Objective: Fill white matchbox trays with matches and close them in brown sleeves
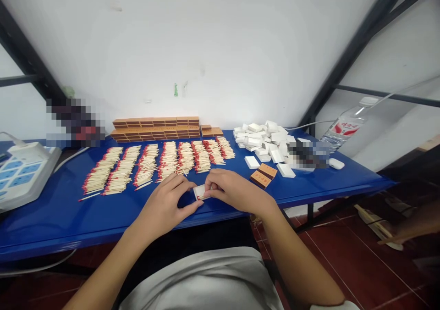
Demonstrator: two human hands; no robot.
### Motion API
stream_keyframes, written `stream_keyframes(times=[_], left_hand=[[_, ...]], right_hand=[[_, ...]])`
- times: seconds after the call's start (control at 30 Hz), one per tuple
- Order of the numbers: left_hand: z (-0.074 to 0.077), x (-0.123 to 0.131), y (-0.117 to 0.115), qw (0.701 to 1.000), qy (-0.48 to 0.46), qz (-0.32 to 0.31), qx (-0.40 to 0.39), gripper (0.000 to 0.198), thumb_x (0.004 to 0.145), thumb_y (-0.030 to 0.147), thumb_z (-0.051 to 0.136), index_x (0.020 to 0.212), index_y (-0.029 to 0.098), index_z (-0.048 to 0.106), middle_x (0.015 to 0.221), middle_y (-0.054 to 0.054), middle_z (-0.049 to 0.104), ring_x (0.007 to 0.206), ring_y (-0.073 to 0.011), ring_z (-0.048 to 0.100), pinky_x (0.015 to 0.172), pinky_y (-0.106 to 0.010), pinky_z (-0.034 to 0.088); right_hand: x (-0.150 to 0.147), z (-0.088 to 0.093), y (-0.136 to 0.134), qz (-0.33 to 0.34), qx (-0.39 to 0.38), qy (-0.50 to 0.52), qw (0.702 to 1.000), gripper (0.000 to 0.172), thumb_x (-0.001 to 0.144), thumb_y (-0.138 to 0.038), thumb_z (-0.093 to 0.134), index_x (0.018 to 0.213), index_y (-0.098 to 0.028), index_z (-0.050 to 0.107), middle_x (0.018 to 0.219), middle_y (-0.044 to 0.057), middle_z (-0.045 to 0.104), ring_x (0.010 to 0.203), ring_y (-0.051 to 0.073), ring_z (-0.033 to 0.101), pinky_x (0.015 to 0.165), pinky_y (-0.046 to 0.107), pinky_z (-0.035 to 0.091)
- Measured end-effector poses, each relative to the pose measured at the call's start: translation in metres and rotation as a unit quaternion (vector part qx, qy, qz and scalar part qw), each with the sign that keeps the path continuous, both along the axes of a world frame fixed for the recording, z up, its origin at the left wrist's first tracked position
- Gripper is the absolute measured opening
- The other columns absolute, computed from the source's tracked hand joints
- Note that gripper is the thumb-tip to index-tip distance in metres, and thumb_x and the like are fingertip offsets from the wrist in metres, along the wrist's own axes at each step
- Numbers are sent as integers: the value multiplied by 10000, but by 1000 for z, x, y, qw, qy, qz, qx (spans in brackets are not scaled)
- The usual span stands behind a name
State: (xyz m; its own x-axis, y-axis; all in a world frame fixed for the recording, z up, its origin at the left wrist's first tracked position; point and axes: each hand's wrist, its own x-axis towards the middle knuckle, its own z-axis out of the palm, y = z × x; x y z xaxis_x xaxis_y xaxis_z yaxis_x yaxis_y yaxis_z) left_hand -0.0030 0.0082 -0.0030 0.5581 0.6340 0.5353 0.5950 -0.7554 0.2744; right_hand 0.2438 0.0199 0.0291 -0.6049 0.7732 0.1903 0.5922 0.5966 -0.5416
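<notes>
My left hand (168, 200) and my right hand (228, 190) meet over the near edge of the blue table (51, 218). Together they pinch a small white matchbox tray (199, 191), and red match heads show at my right fingertips. Both hands are closed around the tray. Just beyond them lie several rows of red-tipped matches (158, 163). Two orange matchbox sleeves (263, 174) rest to the right of my right hand.
A stack of orange sleeves (156, 129) lines the wall. A heap of white trays (266, 140) sits at the back right, with a water bottle (343, 129) lying beyond it. A white power strip (20, 172) is at the left.
</notes>
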Motion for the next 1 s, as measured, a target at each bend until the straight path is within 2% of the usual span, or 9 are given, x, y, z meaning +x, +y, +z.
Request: stream_keyframes(times=[0.37,0.63,0.87,1.0], left_hand=[[-1,-1,0,1000,-8,-17,16,237,996,343,759,1171,203,679,1057,-67,695,996,-248,655,903,-394,527],[1,0,0,998,-16,-42,34,242,991,329,767,1173,186,698,1025,-73,680,950,-238,640,864,-378,530],[-1,1,0,998,-19,-44,42,225,1003,335,753,1177,211,683,1026,-67,686,958,-233,643,884,-391,542],[0,2,-2,999,-10,-33,42,231,1012,355,736,1169,194,684,1020,-78,676,951,-239,639,875,-402,540]], right_hand=[[13,15,-3,-45,30,10,998,127,1007,-217,708,883,-204,685,806,-14,602,754,149,545,707,281,390],[1,7,-5,21,33,17,999,103,943,-147,768,899,-201,691,824,-23,629,777,141,560,720,272,382],[-1,8,-10,21,45,-4,999,144,925,-72,731,897,-195,660,854,-12,649,788,144,547,727,273,369],[4,12,-10,20,43,-1,999,131,935,-75,688,904,-201,678,793,-33,609,737,129,533,690,265,363]])
